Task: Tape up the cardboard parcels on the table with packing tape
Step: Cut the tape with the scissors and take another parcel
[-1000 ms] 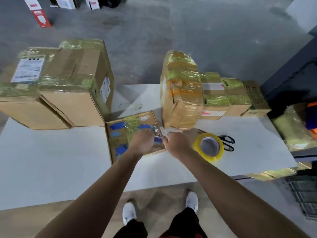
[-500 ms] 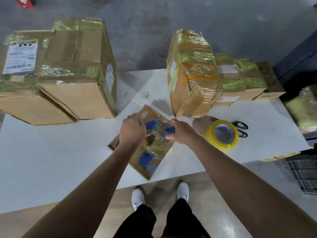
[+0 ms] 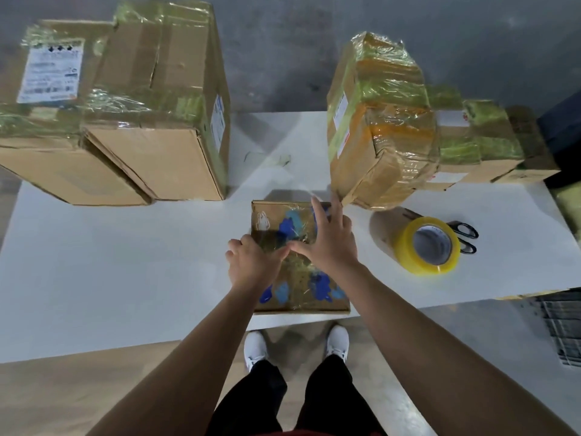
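Note:
A small flat cardboard parcel (image 3: 298,291) with blue marks and clear tape on top lies square to the front edge of the white table (image 3: 110,272). My left hand (image 3: 251,265) grips its left edge with curled fingers. My right hand (image 3: 330,243) lies flat on the parcel's top, fingers spread and straight. A yellow roll of packing tape (image 3: 430,247) lies on the table to the right of the parcel, apart from both hands.
Black-handled scissors (image 3: 465,236) lie just behind the tape roll. Two large boxes (image 3: 151,121) stand at the back left. A heavily taped parcel (image 3: 377,127) and smaller taped parcels (image 3: 474,143) stand at the back right. My white shoes (image 3: 256,350) show below the table edge.
The small parcel has been turned from a diagonal to square with the table edge and sits nearer the front. My right hand has opened and now lies flat on its top.

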The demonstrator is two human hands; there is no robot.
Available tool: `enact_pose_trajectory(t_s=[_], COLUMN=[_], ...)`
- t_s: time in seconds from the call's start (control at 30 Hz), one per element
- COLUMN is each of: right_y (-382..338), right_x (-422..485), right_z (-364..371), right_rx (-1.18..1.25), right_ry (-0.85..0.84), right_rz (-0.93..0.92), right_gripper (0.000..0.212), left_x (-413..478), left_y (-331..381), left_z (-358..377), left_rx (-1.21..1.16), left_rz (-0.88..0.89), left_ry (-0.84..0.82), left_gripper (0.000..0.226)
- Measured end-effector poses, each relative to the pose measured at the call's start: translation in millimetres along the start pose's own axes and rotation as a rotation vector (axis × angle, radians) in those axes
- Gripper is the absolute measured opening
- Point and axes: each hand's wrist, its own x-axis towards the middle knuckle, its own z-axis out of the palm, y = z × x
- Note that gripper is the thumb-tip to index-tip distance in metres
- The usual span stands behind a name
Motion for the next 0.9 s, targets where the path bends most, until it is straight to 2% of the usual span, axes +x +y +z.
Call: enact_pose_trajectory(t_s=[0.23,0.33,0.4,0.47,0.63,0.77,0.9], right_y=[17.3,26.5,29.8,30.3,28.6,27.4,16.5], right_x=[-14.3,-24.4,-29.9,-32.7,-30.9,-36.4,-41.2], right_z=[2.2,4.7,7.0,8.6,0.3,-18.2,-37.2], right_rx=[0.368,0.486,0.499,0.481,0.561,0.7,0.744], right_ry=[0.148,0.166,0.077,0.01,-0.012,0.026,0.124], right_rz=[-0.059,0.047,0.136,0.174,0.215,0.164,0.176], right_gripper=[0.071,0.085,0.103,0.107,0.094,0.082,0.055], left_x=[3.9,3.1,1.7,-0.1,-5.7,-15.1,-31.0], left_y=[1.7,2.0,1.7,0.4,-0.3,14.6,34.7], left_z=[9.8,11.1,12.1,12.3,11.5,12.6,11.2], left_rx=[-0.072,-0.091,-0.104,-0.119,-0.159,-0.144,-0.009], left_rz=[-0.063,-0.085,-0.084,-0.065,-0.032,-0.017,0.058], left_ry=[0.018,0.038,0.052,0.069,0.091,0.024,-0.032], left_gripper=[0.073,0.073,0.073,0.071,0.066,0.08,0.068])
